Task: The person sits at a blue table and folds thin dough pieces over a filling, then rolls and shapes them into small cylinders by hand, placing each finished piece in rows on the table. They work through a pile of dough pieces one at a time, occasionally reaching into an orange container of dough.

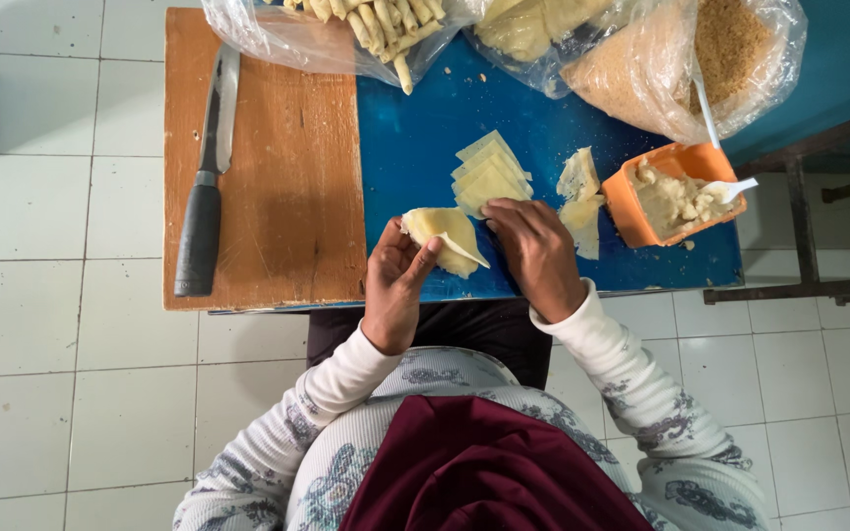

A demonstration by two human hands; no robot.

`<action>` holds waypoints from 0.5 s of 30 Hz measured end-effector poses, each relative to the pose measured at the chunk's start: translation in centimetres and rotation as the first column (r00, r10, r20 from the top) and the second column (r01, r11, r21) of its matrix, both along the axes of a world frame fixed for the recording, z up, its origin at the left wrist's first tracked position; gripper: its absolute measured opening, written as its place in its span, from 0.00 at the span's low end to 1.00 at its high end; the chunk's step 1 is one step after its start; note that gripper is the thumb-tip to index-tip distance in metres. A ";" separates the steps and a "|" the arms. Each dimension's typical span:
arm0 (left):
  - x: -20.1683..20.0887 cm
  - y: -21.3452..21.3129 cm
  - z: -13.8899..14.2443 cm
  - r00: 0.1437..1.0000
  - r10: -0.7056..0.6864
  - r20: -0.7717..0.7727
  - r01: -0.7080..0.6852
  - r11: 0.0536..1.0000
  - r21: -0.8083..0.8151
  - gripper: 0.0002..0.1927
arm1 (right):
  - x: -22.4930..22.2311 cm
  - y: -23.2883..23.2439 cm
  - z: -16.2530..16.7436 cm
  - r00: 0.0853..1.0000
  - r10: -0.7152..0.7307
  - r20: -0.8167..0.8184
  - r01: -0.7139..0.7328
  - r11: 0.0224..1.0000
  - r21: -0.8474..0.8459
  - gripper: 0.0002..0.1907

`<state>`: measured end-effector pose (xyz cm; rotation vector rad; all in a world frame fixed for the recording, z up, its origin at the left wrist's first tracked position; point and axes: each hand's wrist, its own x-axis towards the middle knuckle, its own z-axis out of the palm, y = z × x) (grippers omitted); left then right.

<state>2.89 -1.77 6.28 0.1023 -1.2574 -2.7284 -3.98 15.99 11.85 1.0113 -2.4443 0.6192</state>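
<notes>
Head view, straight down over a small blue table [425, 147] on a white tiled floor. Left hand [395, 285] cupped around a pale yellow wrapper sheet [445, 238], held just above the near table edge, one corner folded over, thumb pressed to its face. Right hand [538, 251] beside it, fingertips resting on the lower end of a stack of cut wrapper sheets [489, 175], closed on nothing that can be made out.

Progress, judged from how things lie: a clear bag of finished rolled sticks [376, 25] at the far edge, so a good batch done; the stack on the table and a few loose sheets [579, 197] waiting; filling left in the orange tub [656, 197], a white plastic spoon [730, 185] standing in it. Sheet in hand part-folded, not yet rolled shut.

Around: wooden cutting board [277, 177] along the left of the table, black-handled knife [207, 187] lying on it well apart from both hands. Two more plastic bags at the far side, one of pale sheets [528, 25], one of brown crumbs [710, 54]. Nothing between the hands and the stack or the tub; bags crowding the far edge only.
</notes>
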 end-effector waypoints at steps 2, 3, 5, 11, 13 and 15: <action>-0.3 0.2 0.2 1.000 0.004 -0.008 -0.004 1.000 -0.002 0.12 | 0.1 -0.2 1.3 0.994 0.020 0.105 -0.011 0.996 -0.090 0.07; -0.4 0.3 0.3 1.000 0.002 -0.005 -0.002 1.000 0.000 0.12 | 0.3 -0.1 2.1 0.980 0.041 0.194 -0.008 0.986 -0.167 0.06; -0.6 0.5 0.4 1.000 -0.006 -0.004 0.006 1.000 0.004 0.11 | 0.8 0.0 3.5 0.953 0.106 0.283 -0.034 0.968 -0.248 0.07; -0.7 1.0 0.9 0.997 -0.020 -0.080 0.019 1.000 -0.009 0.11 | 1.2 -0.8 2.8 0.797 0.119 0.592 0.078 0.952 -0.296 0.09; -0.6 0.6 1.0 0.999 -0.017 -0.052 0.016 0.999 -0.029 0.11 | -0.7 0.6 2.8 0.629 0.227 0.744 0.171 0.893 -0.417 0.08; -0.1 0.2 1.2 1.000 -0.022 -0.023 0.021 0.999 -0.046 0.12 | -2.6 2.6 3.2 0.682 0.210 0.701 0.267 0.821 -0.505 0.07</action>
